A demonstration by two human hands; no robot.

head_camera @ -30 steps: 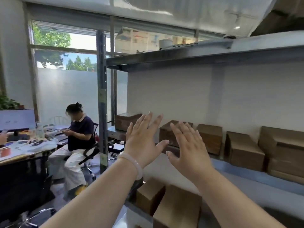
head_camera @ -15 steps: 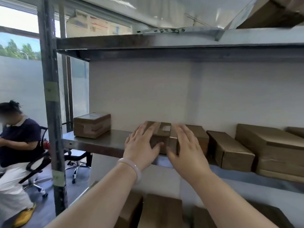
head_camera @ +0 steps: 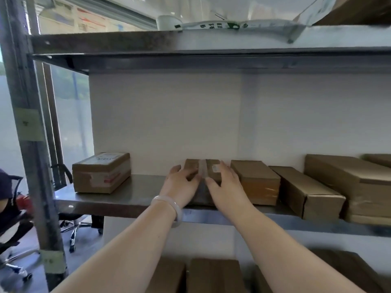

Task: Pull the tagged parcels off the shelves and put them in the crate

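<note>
Left hand (head_camera: 179, 185) is wrapped round the left side of the parcel (head_camera: 191, 163), fingers curled over the top edge and thumb on the front. Right hand (head_camera: 227, 187) grips the same parcel from the other side, fingers laid along the top and thumb hooked on the front face. Parcel sits mid shelf (head_camera: 135, 195), pushed back near the wall, with clear tape down the middle and a small white tag (head_camera: 216, 168) on top. Just beside it on the right is a brown box (head_camera: 257, 180), then more boxes (head_camera: 306, 195) further along. Well off to the left sits a taped box (head_camera: 101, 172) with a printed label. Pale bracelet (head_camera: 169, 206) on the left wrist
</note>
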